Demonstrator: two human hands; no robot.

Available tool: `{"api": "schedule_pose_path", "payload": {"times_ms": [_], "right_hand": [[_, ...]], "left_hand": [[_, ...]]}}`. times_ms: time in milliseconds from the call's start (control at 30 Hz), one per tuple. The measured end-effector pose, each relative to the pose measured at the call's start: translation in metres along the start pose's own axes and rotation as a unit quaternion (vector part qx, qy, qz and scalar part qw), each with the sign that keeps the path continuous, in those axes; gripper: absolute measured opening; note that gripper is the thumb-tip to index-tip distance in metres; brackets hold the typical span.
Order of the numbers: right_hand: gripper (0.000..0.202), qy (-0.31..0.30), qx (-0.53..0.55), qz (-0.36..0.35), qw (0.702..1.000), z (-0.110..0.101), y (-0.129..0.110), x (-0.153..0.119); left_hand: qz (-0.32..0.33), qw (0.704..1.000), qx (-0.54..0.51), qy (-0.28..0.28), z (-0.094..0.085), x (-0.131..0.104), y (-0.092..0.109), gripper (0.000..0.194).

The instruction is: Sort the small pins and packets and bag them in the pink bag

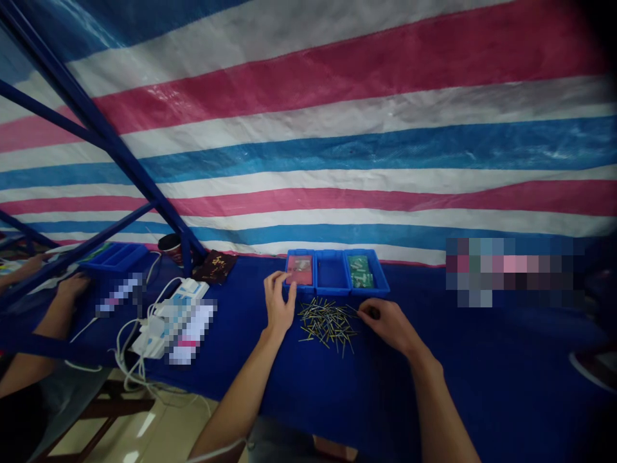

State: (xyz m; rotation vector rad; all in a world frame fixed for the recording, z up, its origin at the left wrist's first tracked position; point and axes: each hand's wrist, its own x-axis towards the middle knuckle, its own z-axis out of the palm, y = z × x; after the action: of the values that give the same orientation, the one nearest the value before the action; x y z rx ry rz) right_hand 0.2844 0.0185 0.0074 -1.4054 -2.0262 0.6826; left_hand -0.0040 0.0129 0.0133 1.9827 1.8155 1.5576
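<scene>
A loose heap of thin, greenish-yellow and silvery sticks [328, 321] lies on the blue tabletop; their exact kind is too small to make out. My left hand [278, 302] is at the front left of the blue bin with pink contents [299, 270], fingers apart and fingertips by its edge, holding nothing I can see. At the heap's right edge, my right hand [385, 318] has thumb and forefinger pinched together beside the stick ends. Whatever is between those fingertips is too small to tell. Two more blue bins adjoin: a middle one [332, 271] and one with green packets [360, 270].
To the left lie a white power strip [178, 305] with tangled cables and a dark packet [215, 266]. A dark cup [169, 244] stands by the blue metal frame [130, 161]. Another person's hand [72, 286] rests farther left near a blue tray [116, 256]. Striped sheeting [337, 148] hangs behind.
</scene>
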Motion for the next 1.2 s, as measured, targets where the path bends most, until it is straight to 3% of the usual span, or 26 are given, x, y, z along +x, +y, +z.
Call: {"api": "schedule_pose_path", "payload": {"times_ms": [67, 233, 433, 867, 1200], "right_hand": [[0.015, 0.024, 0.018, -0.009, 1.000, -0.002, -0.004, 0.000], [0.016, 0.082, 0.010, -0.070, 0.994, 0.009, -0.027, 0.000], [0.018, 0.070, 0.006, -0.141, 0.987, 0.032, -0.048, -0.002], [0.022, 0.095, 0.006, -0.174, 0.980, 0.040, -0.054, -0.004], [0.025, 0.101, -0.023, -0.154, 0.983, 0.042, -0.050, -0.006]], "left_hand": [[0.034, 0.999, -0.027, -0.033, 0.000, -0.003, 0.007, 0.022], [0.115, 0.971, -0.076, -0.194, 0.002, -0.007, 0.025, 0.028], [0.149, 0.940, -0.078, -0.297, 0.007, -0.009, 0.026, 0.020], [0.162, 0.945, -0.089, -0.269, 0.009, -0.012, 0.027, 0.025], [0.156, 0.947, -0.065, -0.272, 0.009, -0.012, 0.027, 0.025]]}}
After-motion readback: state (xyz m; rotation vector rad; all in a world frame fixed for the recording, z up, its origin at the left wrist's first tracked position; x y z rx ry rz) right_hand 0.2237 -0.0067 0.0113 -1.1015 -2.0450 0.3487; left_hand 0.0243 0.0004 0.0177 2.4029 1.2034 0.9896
